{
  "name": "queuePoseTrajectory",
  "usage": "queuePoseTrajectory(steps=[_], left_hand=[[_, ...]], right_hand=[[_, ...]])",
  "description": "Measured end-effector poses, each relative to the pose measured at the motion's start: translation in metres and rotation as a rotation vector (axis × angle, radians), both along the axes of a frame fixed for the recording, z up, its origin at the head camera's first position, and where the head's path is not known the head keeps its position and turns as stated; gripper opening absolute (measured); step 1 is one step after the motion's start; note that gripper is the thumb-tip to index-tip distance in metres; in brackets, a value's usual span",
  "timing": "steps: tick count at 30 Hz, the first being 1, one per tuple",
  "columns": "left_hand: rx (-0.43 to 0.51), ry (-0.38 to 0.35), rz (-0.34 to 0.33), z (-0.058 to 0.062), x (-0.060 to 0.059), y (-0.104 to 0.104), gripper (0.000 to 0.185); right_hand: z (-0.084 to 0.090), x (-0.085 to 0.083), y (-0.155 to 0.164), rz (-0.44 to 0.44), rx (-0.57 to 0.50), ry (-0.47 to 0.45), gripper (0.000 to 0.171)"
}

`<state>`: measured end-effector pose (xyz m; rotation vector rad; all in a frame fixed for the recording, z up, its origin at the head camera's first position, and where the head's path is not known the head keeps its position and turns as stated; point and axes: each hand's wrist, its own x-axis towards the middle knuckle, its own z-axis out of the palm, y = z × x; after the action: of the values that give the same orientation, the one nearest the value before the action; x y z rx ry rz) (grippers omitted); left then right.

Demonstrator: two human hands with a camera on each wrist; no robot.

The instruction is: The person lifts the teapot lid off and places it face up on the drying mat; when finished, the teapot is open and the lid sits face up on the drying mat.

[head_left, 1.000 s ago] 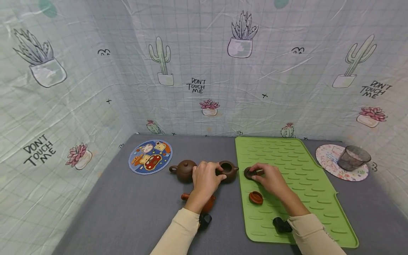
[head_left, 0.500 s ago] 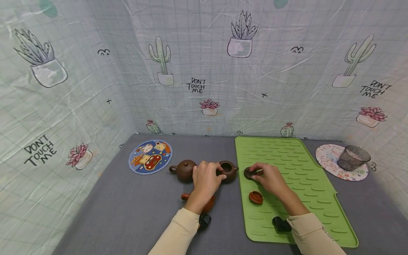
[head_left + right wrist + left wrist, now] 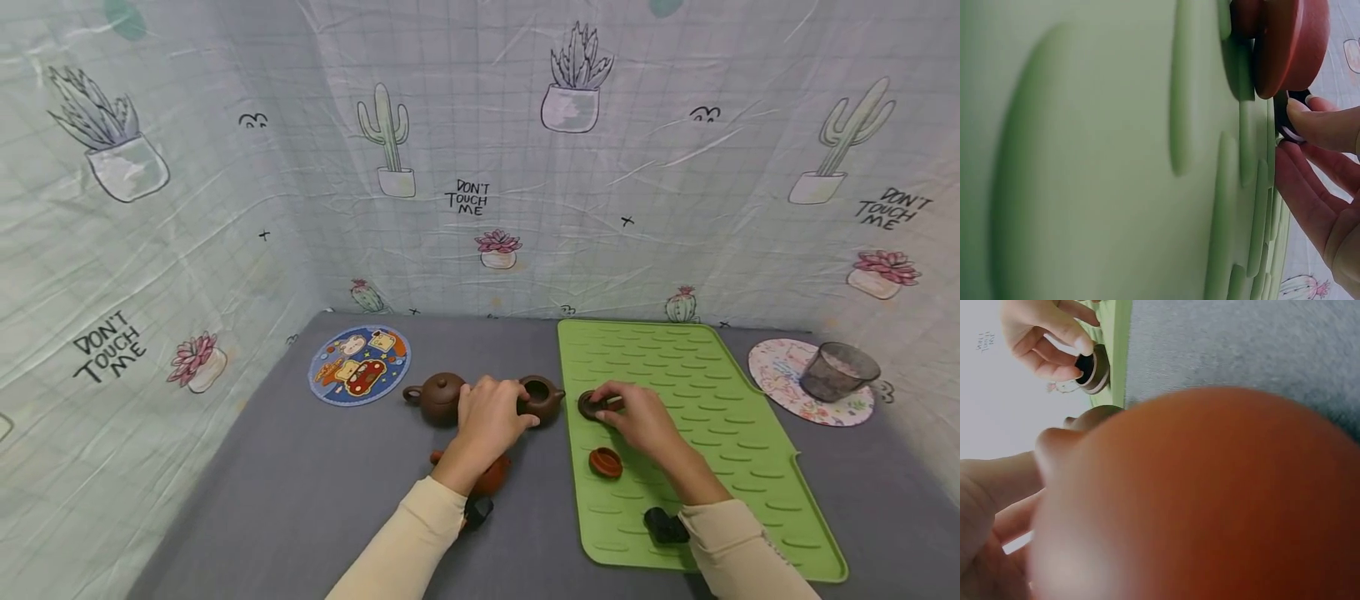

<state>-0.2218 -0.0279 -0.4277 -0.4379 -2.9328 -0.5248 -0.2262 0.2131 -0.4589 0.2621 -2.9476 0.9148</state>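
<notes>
My left hand (image 3: 487,417) grips the near-left side of a dark brown teapot (image 3: 549,407), whose round mouth is uncovered and spout points right. The hand hides its handle side. With thumb and fingers, my right hand (image 3: 641,421) pinches a dark lid (image 3: 588,406) at the left edge of the green mat (image 3: 675,358); the right wrist view also shows this dark lid (image 3: 1282,119). A reddish-brown lid (image 3: 605,463) lies upturned on the mat, nearer me. Below my left forearm sits a reddish-brown teapot (image 3: 492,478), partly covered, which fills much of the left wrist view.
A lidded dark brown teapot (image 3: 441,398) stands just left of my left hand. At the back left lies a round blue cartoon mat (image 3: 360,367). Far right, a smoky tumbler (image 3: 836,372) stands on a round floral mat (image 3: 772,367). A patterned cloth hangs behind the grey table.
The head view has shifted slightly, so everything sits a little further right and higher in it. Both hands keep their holds on the teapot and lid.
</notes>
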Motion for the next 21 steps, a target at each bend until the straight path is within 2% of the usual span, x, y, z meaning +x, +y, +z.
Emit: queuePoseTrajectory(steps=[9, 13, 16, 21], left_hand=[[-0.109, -0.151, -0.044, 0.008, 0.003, -0.001, 0.057], [-0.116, -0.202, -0.069, 0.011, 0.004, -0.004, 0.067], [-0.072, -0.202, -0.061, 0.015, 0.006, -0.010, 0.068], [0.030, -0.138, -0.027, 0.024, 0.007, -0.028, 0.061]], right_hand=[[0.001, -0.001, 0.003, 0.013, -0.008, 0.003, 0.018], [0.001, 0.000, 0.004, 0.013, -0.006, 0.002, 0.018], [0.001, 0.000, 0.003, 0.016, -0.002, 0.004, 0.017], [0.002, 0.000, 0.001, 0.025, -0.006, 0.005, 0.017]])
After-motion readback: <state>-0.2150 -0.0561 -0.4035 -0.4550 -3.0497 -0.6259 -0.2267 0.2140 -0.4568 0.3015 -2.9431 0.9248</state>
